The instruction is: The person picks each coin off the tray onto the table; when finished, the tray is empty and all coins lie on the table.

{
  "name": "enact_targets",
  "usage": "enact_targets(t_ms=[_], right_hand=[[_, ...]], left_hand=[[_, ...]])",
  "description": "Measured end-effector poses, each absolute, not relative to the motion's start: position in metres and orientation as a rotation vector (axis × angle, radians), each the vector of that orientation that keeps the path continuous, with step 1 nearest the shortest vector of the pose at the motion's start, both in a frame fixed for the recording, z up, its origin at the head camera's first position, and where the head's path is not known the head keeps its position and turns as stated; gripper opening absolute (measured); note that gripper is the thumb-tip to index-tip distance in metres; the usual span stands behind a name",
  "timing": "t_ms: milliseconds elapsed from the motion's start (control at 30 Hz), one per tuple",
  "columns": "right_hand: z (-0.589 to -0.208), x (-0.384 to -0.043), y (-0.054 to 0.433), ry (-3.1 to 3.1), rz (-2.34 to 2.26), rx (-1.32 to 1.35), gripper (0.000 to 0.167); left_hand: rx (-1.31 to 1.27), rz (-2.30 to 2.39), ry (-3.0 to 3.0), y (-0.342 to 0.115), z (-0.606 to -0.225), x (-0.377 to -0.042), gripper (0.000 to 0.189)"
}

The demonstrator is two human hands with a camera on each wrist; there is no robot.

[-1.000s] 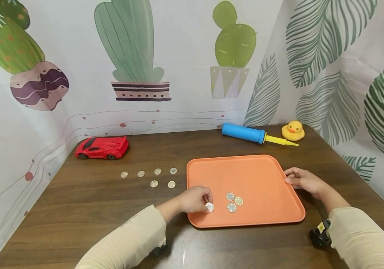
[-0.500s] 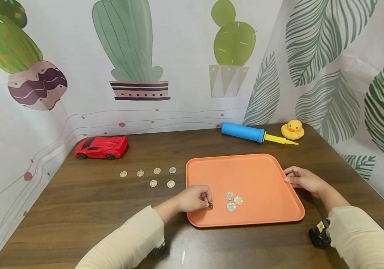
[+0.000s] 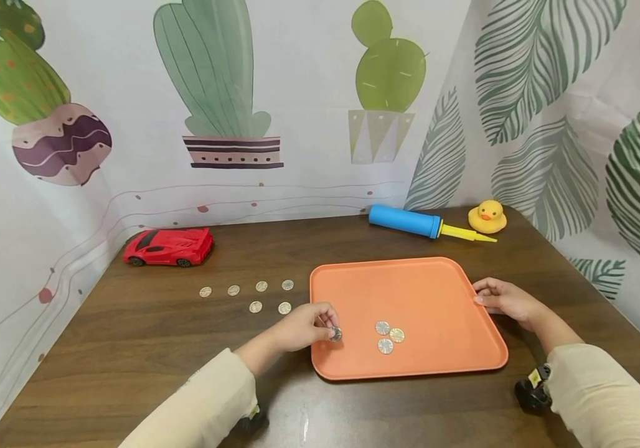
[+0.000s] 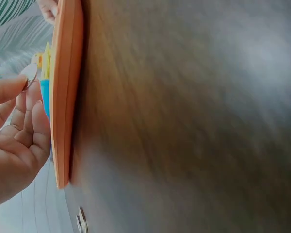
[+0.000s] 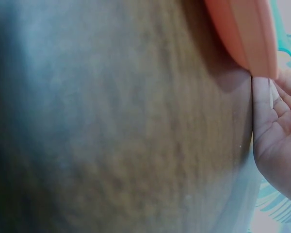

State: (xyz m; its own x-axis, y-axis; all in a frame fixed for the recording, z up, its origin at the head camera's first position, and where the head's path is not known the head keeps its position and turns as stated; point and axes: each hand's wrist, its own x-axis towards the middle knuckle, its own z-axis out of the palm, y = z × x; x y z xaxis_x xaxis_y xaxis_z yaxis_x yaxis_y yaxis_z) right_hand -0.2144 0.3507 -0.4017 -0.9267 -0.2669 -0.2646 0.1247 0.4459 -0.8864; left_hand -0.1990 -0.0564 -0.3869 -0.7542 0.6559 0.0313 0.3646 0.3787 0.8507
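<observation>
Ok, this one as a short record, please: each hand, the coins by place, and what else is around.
left hand: pinches a coin above the tray
right hand: holds the tray's right edge
on tray: three coins, two silver-coloured, one gold-coloured
left of tray: six coins on the table, four behind two
far side: red car, blue-and-yellow pump, yellow duck

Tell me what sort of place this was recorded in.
Likely a staged indoor tabletop setup: a cactus-print backdrop rises behind a wood-grain table, and a black wrist-worn device shows.
</observation>
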Motion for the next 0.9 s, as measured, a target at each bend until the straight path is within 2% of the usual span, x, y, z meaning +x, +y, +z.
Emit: enact_targets(t_ms=[667,900], right_hand=[[-0.403,-0.215,0.35,2.339,-1.482,-0.128,0.043],[-0.403,-0.214,0.351,2.335,-1.485,-0.138,0.043]], left_hand=[[0.692,1.476,2.477,-0.118,-0.377,-0.205,0.009],[0.539,1.492,2.584,-0.143,-0.381,-0.213,0.012]])
